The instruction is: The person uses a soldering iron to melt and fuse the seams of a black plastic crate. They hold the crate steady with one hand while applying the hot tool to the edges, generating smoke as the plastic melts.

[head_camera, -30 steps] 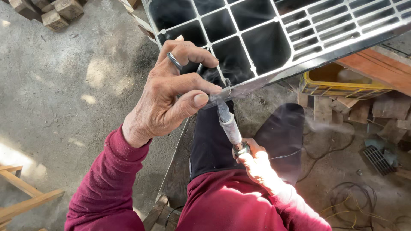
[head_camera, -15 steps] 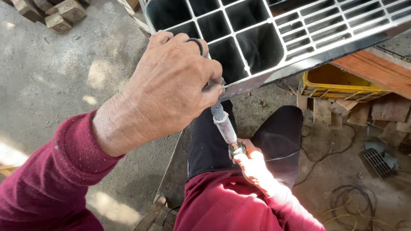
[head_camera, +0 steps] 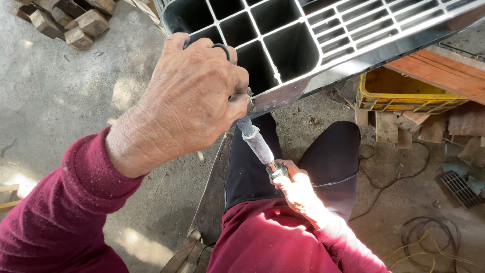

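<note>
Soldering-iron-like tool (head_camera: 256, 144) sits tip-up against the near edge of the black plastic crate (head_camera: 323, 55); right hand (head_camera: 298, 189) grasps its handle, left hand (head_camera: 194, 103) clenches on the crate's edge.

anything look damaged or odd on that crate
The black crate has a scuffed, greyish patch on its lower edge, right where the tool tip meets it. The left hand presses beside that spot; the right hand grips the tool's handle.
</note>
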